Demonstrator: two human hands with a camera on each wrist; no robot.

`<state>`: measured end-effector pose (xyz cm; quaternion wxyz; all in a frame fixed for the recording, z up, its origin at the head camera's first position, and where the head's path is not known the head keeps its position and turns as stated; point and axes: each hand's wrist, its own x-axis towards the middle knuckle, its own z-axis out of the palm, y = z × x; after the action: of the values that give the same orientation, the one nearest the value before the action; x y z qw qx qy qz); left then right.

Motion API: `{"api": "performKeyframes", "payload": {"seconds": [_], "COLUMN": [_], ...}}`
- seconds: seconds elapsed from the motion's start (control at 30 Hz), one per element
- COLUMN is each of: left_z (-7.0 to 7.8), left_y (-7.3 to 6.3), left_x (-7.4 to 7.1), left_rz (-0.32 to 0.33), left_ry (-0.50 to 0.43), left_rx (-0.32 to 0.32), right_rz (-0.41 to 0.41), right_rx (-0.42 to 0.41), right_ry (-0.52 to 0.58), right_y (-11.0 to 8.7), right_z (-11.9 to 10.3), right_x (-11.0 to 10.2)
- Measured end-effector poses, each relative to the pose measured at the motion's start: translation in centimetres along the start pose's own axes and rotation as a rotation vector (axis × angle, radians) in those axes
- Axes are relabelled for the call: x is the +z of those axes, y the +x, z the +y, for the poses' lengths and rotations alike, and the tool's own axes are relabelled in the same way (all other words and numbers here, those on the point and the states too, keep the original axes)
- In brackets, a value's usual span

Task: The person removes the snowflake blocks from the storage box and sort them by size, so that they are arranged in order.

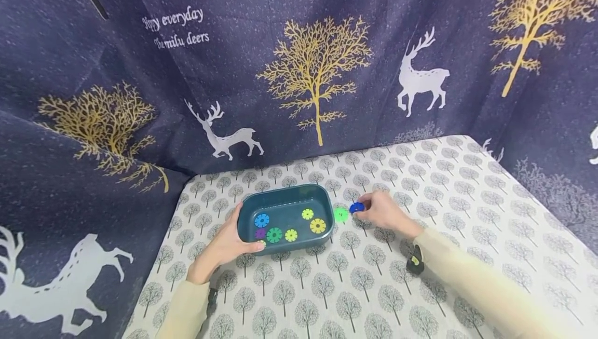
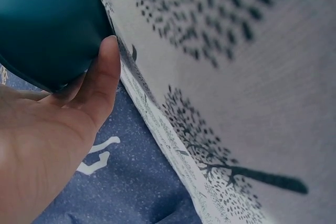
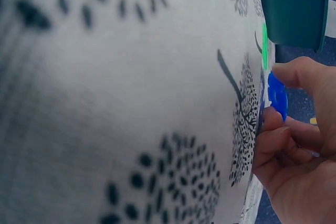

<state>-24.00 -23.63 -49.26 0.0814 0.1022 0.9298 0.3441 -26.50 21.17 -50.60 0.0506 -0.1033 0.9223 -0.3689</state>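
Observation:
A dark teal plastic basin (image 1: 287,197) stands on the table, with several colored notched discs lying inside, among them a light blue disc (image 1: 262,220) and a yellow-orange disc (image 1: 317,226). My left hand (image 1: 225,244) grips the basin's left end, thumb along the near rim and fingers against the outer wall. Right of the basin, my right hand (image 1: 382,211) pinches a dark blue notched disc (image 3: 277,96) between thumb and fingers, tilted just above or at the tabletop; contact is unclear. A bright green disc (image 1: 341,215) lies flat between the basin and this hand.
The table (image 1: 374,287) is covered with a white cloth printed with grey trees. Behind and at the left hangs a navy curtain (image 1: 261,90) with deer and golden trees, meeting the table's far edge.

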Motion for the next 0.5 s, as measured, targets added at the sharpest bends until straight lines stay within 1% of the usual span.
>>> {"api": "performKeyframes", "payload": {"seconds": [0.13, 0.23, 0.3, 0.5], "left_z": [0.31, 0.45, 0.46, 0.45], "left_y": [-0.01, -0.06, -0.08, -0.09], "left_x": [-0.22, -0.30, -0.28, -0.14], "left_rz": [-0.004, -0.007, -0.004, 0.003], "left_ry": [0.008, 0.010, 0.010, 0.014], "left_rx": [-0.003, -0.005, -0.003, -0.003], "right_rz": [0.012, 0.014, 0.007, -0.019], "right_rx": [-0.055, -0.071, -0.073, -0.031], "right_ry": [-0.029, -0.052, -0.056, -0.032], "right_y": [0.16, 0.15, 0.06, -0.14], "right_z": [-0.04, -0.17, -0.34, -0.55], "right_x": [-0.08, -0.08, -0.06, -0.01]}}
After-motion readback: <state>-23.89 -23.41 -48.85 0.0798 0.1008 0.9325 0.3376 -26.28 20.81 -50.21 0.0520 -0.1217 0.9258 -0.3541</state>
